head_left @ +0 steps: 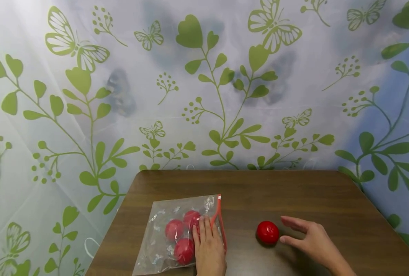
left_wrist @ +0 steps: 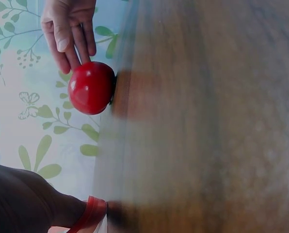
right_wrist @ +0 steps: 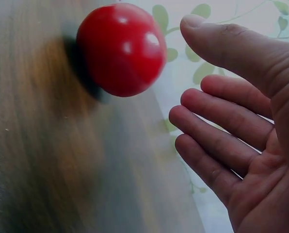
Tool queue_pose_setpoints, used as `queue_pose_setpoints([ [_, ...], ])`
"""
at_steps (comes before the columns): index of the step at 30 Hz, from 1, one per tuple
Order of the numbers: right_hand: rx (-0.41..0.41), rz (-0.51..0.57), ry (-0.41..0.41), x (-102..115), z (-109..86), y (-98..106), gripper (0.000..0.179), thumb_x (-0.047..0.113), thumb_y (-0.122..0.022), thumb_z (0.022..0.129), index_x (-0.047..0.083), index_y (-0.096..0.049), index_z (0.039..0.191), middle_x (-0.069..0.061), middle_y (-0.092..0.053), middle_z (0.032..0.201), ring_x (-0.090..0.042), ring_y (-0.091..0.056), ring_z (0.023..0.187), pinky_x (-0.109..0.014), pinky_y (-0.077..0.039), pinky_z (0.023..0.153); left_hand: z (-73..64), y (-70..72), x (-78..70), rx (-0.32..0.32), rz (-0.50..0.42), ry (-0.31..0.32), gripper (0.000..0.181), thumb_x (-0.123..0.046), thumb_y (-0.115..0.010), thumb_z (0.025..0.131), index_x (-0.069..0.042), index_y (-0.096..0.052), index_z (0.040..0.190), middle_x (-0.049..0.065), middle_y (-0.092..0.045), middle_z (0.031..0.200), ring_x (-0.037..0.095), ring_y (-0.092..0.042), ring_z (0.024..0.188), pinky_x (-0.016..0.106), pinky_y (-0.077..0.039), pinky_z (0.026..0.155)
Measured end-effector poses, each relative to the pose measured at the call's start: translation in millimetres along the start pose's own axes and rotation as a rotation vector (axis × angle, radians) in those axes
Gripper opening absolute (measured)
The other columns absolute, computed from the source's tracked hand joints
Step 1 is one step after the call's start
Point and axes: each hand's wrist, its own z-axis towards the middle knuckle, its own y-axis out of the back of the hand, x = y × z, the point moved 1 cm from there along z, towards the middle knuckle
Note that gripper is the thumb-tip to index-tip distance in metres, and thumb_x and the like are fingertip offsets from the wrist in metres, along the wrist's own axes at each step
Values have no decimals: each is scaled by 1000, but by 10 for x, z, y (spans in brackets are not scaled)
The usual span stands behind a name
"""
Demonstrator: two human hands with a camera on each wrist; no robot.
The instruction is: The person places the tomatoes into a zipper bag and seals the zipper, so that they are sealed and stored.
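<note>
A glossy red tomato-like ball [head_left: 267, 232] sits on the wooden table. My right hand [head_left: 311, 239] is just to its right, thumb and fingers spread and apart from it. The right wrist view shows the ball [right_wrist: 122, 50] beyond the straight fingers of that hand [right_wrist: 232, 126]. My left hand [head_left: 209, 247] lies with straight fingers at the mouth of a clear zip bag [head_left: 161, 212]; whether the fingertips are inside or on top, I cannot tell. Several similar red balls [head_left: 184, 251] are in the bag, one partly covered by my fingers. A red zip strip [head_left: 220, 207] edges its right side.
The brown wooden table [head_left: 246, 188] reaches back to a pale curtain [head_left: 177, 134] printed with green leaves and butterflies. A thin white loop [head_left: 90, 245] hangs by the table's left edge.
</note>
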Motion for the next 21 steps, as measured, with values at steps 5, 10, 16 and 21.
queue_pose_setpoints([
  [5,14,28,2,-34,1,-63,65,46,-93,86,13,-75,139,-2,-80,132,-13,-78,115,-21,-61,93,-1,-1,-1,-4,-1,-1,103,-9,-103,54,1,-61,147,27,-50,165,47,-42,158,68,-28,131],
  [10,50,73,-25,-56,8,-126,69,45,-93,85,10,-73,141,-6,-79,135,-27,-79,119,-23,-62,94,15,-7,-8,52,-30,19,103,-7,-102,56,1,-59,149,27,-47,167,47,-39,160,68,-25,132],
  [16,72,103,3,-70,20,-208,70,40,-94,86,7,-71,143,-13,-76,139,-33,-78,121,-36,-65,97,5,2,-14,19,-19,12,100,-9,-103,56,1,-62,147,27,-49,166,47,-40,159,68,-26,132],
  [21,79,104,2,-77,22,-264,69,38,-94,85,8,-71,143,-15,-75,141,-35,-77,122,-40,-66,97,-11,-7,-6,-31,-13,4,98,-11,-103,55,2,-63,144,27,-51,164,46,-43,157,68,-29,131],
])
